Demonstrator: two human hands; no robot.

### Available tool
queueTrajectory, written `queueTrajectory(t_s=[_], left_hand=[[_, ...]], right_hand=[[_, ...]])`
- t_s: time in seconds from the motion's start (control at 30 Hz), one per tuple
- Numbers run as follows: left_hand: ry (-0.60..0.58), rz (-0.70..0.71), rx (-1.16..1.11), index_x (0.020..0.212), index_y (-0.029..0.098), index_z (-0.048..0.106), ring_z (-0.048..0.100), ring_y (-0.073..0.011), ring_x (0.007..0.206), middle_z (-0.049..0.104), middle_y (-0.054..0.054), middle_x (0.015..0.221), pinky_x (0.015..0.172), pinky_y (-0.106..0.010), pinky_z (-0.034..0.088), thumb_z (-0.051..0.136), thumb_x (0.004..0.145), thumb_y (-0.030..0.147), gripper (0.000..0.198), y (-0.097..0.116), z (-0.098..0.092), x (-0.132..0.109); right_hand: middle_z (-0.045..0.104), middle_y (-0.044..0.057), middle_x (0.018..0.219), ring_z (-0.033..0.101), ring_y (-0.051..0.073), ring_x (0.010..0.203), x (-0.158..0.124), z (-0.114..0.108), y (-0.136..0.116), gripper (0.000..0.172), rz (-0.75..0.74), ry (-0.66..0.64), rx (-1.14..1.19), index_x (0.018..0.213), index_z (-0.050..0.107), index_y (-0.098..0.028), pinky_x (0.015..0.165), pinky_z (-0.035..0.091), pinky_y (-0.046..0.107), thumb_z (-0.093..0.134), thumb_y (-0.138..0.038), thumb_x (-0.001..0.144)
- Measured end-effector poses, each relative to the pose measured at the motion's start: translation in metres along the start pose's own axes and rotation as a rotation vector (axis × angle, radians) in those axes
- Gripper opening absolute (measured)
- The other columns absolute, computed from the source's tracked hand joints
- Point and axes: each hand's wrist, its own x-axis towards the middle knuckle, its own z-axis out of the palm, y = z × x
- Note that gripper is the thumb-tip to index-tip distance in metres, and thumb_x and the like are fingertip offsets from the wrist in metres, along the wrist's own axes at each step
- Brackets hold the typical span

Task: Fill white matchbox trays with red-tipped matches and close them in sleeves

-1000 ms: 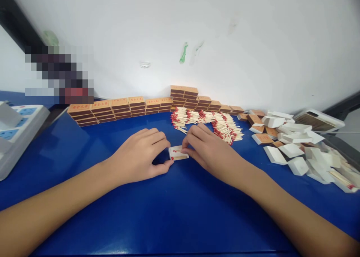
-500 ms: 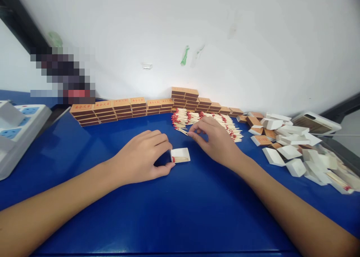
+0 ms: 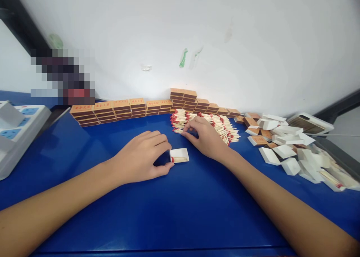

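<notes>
My left hand [image 3: 146, 157] steadies a small white matchbox tray [image 3: 181, 152] on the blue table, thumb and fingers closed at its left end. Inside the tray several red-tipped matches [image 3: 179, 159] lie along the near side, heads to the left. My right hand [image 3: 206, 139] is at the front of a heap of loose matches [image 3: 180, 117], thumb and fingertips pinched together over matches at the heap's lower left edge. How many matches are in the pinch cannot be made out. Part of the heap is hidden behind this hand.
Stacked matchboxes [image 3: 102, 111] line the wall. To the right lies a jumble of white trays [image 3: 270, 156] and orange sleeves [image 3: 257, 140], one tray holding matches, with a pale rectangular device [image 3: 309, 122] behind. A white power strip [image 3: 33, 122] stands at the left.
My right hand has shifted slightly left to the heap's front edge, its fingertips still pinched. My left hand and the tray stay in place. The view has turned a little.
</notes>
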Motion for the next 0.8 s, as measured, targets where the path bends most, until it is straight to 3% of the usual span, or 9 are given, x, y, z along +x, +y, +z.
queueTrajectory(t_s=[0.53, 0.8], left_hand=[[-0.009, -0.005, -0.011, 0.109, 0.015, 0.075, 0.071, -0.0254, 0.096, 0.075, -0.008, 0.103, 0.086, -0.041, 0.056, 0.068, 0.103, 0.038, 0.025, -0.002, -0.001, -0.001], [-0.03, -0.051, -0.016, 0.107, 0.016, 0.075, 0.07, -0.0242, 0.094, 0.075, -0.007, 0.1, 0.087, -0.041, 0.055, 0.068, 0.102, 0.039, 0.024, -0.006, -0.001, 0.0]], right_hand=[[0.063, 0.008, 0.095, 0.059, 0.027, 0.094, -0.007, -0.021, 0.009, 0.011, 0.026, -0.151, 0.012, 0.095, 0.065, -0.022, 0.08, 0.047, 0.039, 0.063, -0.025, 0.106], [0.065, 0.005, 0.098, 0.058, 0.021, 0.085, -0.012, -0.036, -0.014, 0.019, 0.14, -0.243, 0.193, 0.098, 0.069, -0.024, 0.075, 0.046, 0.036, 0.062, -0.038, 0.108]])
